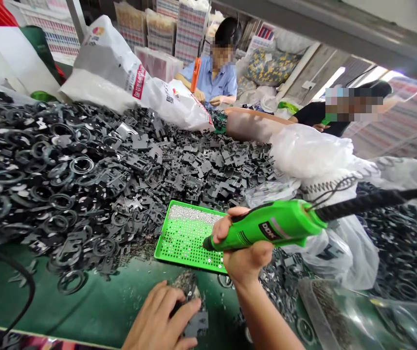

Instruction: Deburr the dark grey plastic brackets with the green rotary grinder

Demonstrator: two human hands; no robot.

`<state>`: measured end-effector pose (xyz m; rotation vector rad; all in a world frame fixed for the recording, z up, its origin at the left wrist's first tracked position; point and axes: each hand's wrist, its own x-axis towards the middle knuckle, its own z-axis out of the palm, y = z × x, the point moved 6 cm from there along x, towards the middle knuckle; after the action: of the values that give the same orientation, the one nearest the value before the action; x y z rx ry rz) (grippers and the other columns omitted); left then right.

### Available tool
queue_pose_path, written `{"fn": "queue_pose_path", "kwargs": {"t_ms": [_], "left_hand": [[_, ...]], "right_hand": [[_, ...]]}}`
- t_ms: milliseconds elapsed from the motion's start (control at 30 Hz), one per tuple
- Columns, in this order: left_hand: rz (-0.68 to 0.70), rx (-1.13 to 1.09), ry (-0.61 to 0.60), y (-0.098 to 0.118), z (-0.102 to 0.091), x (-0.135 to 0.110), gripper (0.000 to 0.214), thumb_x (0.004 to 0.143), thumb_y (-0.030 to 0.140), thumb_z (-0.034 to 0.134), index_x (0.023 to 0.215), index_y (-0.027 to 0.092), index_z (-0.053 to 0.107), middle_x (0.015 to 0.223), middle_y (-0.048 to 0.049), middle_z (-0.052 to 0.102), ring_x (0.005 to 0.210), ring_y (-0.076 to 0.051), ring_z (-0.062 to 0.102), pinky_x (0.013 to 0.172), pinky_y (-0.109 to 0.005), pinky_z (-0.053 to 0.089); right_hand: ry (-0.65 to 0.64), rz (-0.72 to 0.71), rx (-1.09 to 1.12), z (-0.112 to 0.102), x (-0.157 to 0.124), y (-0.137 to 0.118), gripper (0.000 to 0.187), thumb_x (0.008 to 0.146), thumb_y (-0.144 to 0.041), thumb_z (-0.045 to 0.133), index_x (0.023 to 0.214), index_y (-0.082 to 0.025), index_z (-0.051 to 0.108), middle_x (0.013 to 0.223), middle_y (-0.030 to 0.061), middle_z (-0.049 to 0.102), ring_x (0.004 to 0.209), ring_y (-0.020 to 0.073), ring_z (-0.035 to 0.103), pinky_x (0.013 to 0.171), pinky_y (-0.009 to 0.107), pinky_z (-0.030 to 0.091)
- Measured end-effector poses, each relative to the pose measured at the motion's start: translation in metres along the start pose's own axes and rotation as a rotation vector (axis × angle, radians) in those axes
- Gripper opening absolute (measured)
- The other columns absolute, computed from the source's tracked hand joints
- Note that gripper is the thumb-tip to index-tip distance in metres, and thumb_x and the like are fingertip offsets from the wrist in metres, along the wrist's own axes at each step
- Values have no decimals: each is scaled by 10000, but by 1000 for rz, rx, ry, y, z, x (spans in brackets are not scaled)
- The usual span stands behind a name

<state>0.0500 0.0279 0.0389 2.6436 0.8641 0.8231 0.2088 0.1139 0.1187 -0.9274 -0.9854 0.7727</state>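
Note:
My right hand [248,253] is wrapped round a green electric screwdriver [266,226], its black cable leading off to the right. The screwdriver's tip points left and down, over a green perforated tray [190,262]. Small silvery screws [190,213] fill the tray's far strip, and some sit in its holes. On the near side of the table, the fingers of my left hand [164,311] curl over a dark grey plastic part [197,321]. Much of that part is hidden under the fingers.
Heaps of dark plastic parts [201,160] and rings [62,175] cover the green table [95,311]. White plastic sacks [102,68] stand behind. A clear plastic bin [314,311] is at the lower right. A person in blue [211,78] works opposite; another [332,116] is farther right.

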Motion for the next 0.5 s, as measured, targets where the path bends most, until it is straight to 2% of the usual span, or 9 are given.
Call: {"fn": "queue_pose_path", "kwargs": {"t_ms": [200, 367, 500], "left_hand": [[-98, -9, 64, -20, -6, -13, 338, 914, 408, 545, 1188, 211, 575, 973, -75, 619, 878, -236, 611, 838, -407, 532], [-77, 31, 86, -19, -7, -14, 334, 930, 400, 529, 1205, 214, 571, 955, -60, 637, 863, -220, 609, 876, -399, 492], [-90, 18, 117, -18, -11, -11, 314, 937, 383, 522, 1171, 178, 560, 937, -59, 649, 848, -216, 608, 876, -391, 470]], "right_hand": [[40, -25, -22, 7, -6, 21, 685, 647, -866, 443, 947, -255, 524, 593, -14, 529, 522, 196, 563, 438, 295, 414], [42, -25, 27, 11, -9, 28, 607, 624, -823, 529, 869, -268, 518, 536, -50, 458, 493, 179, 537, 433, 269, 389], [36, 18, 5, 15, -9, 26, 614, 607, -818, 547, 890, -274, 530, 516, -52, 442, 473, 179, 511, 434, 275, 371]]}}
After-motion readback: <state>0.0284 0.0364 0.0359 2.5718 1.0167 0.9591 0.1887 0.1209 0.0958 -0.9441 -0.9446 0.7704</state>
